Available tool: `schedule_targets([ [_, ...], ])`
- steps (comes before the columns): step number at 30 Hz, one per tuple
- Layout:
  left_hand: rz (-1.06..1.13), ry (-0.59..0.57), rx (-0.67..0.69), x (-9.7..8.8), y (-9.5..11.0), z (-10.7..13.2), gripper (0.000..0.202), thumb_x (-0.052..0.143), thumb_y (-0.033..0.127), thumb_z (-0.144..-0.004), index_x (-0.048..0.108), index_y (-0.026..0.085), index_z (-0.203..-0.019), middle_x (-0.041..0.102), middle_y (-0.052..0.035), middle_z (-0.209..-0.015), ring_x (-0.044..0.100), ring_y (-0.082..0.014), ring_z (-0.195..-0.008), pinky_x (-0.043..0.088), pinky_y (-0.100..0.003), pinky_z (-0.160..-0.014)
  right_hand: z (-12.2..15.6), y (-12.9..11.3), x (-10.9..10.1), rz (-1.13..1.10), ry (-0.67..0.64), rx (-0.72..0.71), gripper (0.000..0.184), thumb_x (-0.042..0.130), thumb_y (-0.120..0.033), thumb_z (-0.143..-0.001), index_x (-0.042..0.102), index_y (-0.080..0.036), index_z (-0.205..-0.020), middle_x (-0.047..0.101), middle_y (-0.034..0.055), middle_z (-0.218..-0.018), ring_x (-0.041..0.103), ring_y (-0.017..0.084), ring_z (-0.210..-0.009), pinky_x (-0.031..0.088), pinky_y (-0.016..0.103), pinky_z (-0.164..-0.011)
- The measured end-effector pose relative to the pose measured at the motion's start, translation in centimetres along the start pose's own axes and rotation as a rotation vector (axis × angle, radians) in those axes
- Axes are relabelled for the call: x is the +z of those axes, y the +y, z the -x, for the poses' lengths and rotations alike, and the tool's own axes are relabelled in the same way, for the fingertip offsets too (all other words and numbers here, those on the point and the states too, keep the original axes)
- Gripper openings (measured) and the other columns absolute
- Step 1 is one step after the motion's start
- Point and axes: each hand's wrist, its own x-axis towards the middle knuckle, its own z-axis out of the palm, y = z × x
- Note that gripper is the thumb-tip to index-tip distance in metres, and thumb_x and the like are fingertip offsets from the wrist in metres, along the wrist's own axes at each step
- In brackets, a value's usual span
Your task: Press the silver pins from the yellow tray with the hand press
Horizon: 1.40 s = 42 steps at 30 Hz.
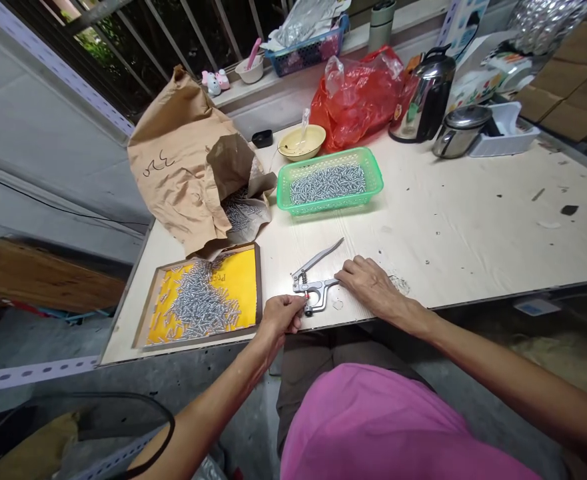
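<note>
A pair of grey metal snap pliers point(318, 287) lies at the table's front edge, with its upper handle raised away from the frame. My left hand point(283, 313) is closed in a pinch right at the jaw, beside a small red part; what sits between its fingertips is too small to make out. The fingers of my right hand point(368, 283) are curled round the end of the lower handle, resting on the tabletop. Left of the pliers, a shallow cardboard tray point(259, 287) with a yellow bottom holds a heap of small silvery metal pieces point(200, 300), which look like screws.
Behind the pliers stands a green plastic basket point(330, 208) of similar metal pieces. A torn brown paper bag point(178, 167) spills more beside the tray. Farther back are a yellow bowl point(298, 152), a red plastic bag point(358, 100), a steel kettle point(426, 93) and a lidded pot point(460, 137).
</note>
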Motion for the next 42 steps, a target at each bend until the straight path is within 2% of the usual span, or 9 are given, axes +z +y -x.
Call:
schedule_targets([
  [5, 0.015, -0.011, -0.046, 0.0, 0.2, -0.1, 0.033, 0.072, 0.041, -0.066, 0.054, 0.013, -0.064, 0.049, 0.0053, -0.042, 0.038, -0.0037, -0.029, 0.025, -0.016, -0.03, 0.0, -0.2, 0.0, 0.023, 0.01, 0.022, 0.015, 0.047, -0.014, -0.09, 0.06, -0.019, -0.087, 0.057, 0.006, -0.089, 0.042, 0.021, -0.085, 0.027, 0.033, -0.07],
  [9, -0.037, 0.058, 0.028, 0.5, -0.6, 0.4, 0.031, 0.066, 0.041, -0.072, 0.053, 0.014, -0.064, 0.047, 0.006, -0.039, 0.04, -0.0056, -0.029, 0.027, -0.016, -0.03, -0.1, -0.4, 0.1, 0.041, 0.027, 0.034, 0.013, 0.049, -0.013, -0.089, 0.06, -0.018, -0.084, 0.057, 0.006, -0.088, 0.041, 0.021, -0.083, 0.027, 0.032, -0.069],
  [13, -0.126, 0.08, 0.08, 0.7, -0.7, 0.7, 0.025, 0.059, 0.038, -0.078, 0.058, 0.014, -0.072, 0.047, 0.0066, -0.037, 0.041, -0.007, -0.029, 0.029, -0.017, -0.031, -0.1, -0.6, 0.2, 0.054, 0.032, 0.037, 0.012, 0.051, -0.012, -0.088, 0.06, -0.018, -0.083, 0.057, 0.0062, -0.087, 0.042, 0.021, -0.082, 0.028, 0.032, -0.066],
  [20, -0.265, -0.117, -0.076, -0.6, 1.5, -0.4, 0.03, 0.062, 0.035, -0.078, 0.052, 0.015, -0.058, 0.048, 0.0039, -0.034, 0.037, -0.0056, -0.027, 0.025, -0.017, -0.033, 0.1, -0.7, 0.5, 0.058, 0.074, 0.054, 0.015, 0.05, -0.008, -0.087, 0.06, -0.018, -0.082, 0.056, 0.0058, -0.085, 0.042, 0.02, -0.081, 0.026, 0.031, -0.061],
  [26, -0.238, -0.115, -0.139, -0.4, 1.7, -0.4, 0.025, 0.06, 0.031, -0.08, 0.053, 0.015, -0.063, 0.049, 0.0043, -0.035, 0.039, -0.0058, -0.027, 0.026, -0.017, -0.034, 0.2, -0.8, 0.8, 0.073, 0.092, 0.046, 0.015, 0.05, -0.01, -0.087, 0.061, -0.018, -0.081, 0.057, 0.0056, -0.084, 0.042, 0.02, -0.079, 0.026, 0.032, -0.061],
  [31, -0.187, -0.059, -0.073, 0.1, 0.8, 0.1, 0.029, 0.059, 0.037, -0.081, 0.052, 0.015, -0.062, 0.049, 0.0042, -0.037, 0.04, -0.0056, -0.029, 0.028, -0.016, -0.035, 0.4, -1.3, 0.5, 0.067, 0.06, 0.098, 0.018, 0.047, -0.008, -0.088, 0.063, -0.016, -0.083, 0.059, 0.007, -0.085, 0.044, 0.02, -0.08, 0.028, 0.033, -0.063],
  [36, -0.375, -0.033, 0.061, -0.2, 0.3, 0.1, 0.027, 0.058, 0.039, -0.08, 0.057, 0.015, -0.067, 0.051, 0.0034, -0.038, 0.045, -0.0081, -0.031, 0.031, -0.017, -0.035, 0.1, -0.4, -0.7, -0.076, -0.012, 0.073, 0.022, 0.043, -0.023, -0.095, 0.062, -0.018, -0.084, 0.057, 0.0063, -0.087, 0.047, 0.018, -0.082, 0.031, 0.03, -0.066],
  [39, -0.446, -0.02, 0.104, -0.1, 0.2, 0.3, 0.028, 0.056, 0.04, -0.08, 0.057, 0.016, -0.065, 0.051, 0.0035, -0.037, 0.045, -0.0086, -0.03, 0.031, -0.017, -0.035, -1.2, 0.9, -1.3, -0.051, 0.0, 0.096, 0.02, 0.041, -0.022, -0.095, 0.061, -0.019, -0.095, 0.056, 0.0084, -0.098, 0.046, 0.02, -0.088, 0.031, 0.031, -0.069],
  [42, -0.392, -0.034, 0.07, 0.3, -0.2, 0.7, 0.028, 0.057, 0.039, -0.079, 0.055, 0.016, -0.063, 0.05, 0.0038, -0.037, 0.045, -0.0084, -0.03, 0.031, -0.017, -0.035, -3.0, 2.0, -1.0, 0.016, 0.009, 0.05, 0.023, 0.044, -0.018, -0.092, 0.057, -0.021, -0.11, 0.055, 0.0105, -0.107, 0.044, 0.023, -0.095, 0.031, 0.033, -0.071],
])
